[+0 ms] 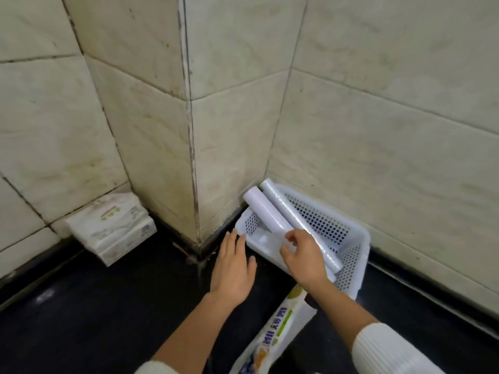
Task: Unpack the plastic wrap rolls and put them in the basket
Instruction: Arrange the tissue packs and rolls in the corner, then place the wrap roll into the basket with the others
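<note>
Plastic wrap rolls: our empty bag [275,333] lies nearest on the dark counter [94,319] | left hand [233,268] flat, fingers spread, holding nothing | right hand [303,259] pinches the left roll [266,211] | right roll [297,225] rests slanted in the white basket [348,238] | tissue packs [113,228] far left.

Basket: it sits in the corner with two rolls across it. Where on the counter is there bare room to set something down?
The dark counter is bare between the tissue packs and the left hand. It is crowded at the basket, where both rolls and the right hand sit, with the empty wrapper just in front.
</note>
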The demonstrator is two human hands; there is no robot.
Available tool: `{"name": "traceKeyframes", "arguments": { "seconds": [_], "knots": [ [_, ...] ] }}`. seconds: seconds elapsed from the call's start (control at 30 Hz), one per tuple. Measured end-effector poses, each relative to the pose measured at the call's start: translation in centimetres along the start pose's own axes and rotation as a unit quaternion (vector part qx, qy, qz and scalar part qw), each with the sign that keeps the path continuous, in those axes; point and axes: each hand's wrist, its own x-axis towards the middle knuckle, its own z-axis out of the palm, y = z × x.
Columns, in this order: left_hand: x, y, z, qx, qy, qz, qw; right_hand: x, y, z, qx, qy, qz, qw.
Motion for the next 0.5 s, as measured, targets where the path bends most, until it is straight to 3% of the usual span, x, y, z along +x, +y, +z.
{"name": "traceKeyframes", "arguments": {
  "seconds": [0.2,0.37,0.5],
  "knots": [
    [3.3,2.9,3.3,0.101,-0.048,-0.055,0.992,3.1,3.2,-1.0,-0.151,-0.095,-0.024,0.984],
    [4.0,2.6,5.0,0.142,-0.043,-0.061,0.987,4.9,4.5,0.1,-0.254,-0.122,-0.053,0.958],
    [4.1,2.1,5.7,0.172,-0.031,-0.049,0.983,5.4,5.7,-0.4,-0.195,-0.138,-0.08,0.968]
  ]
}}
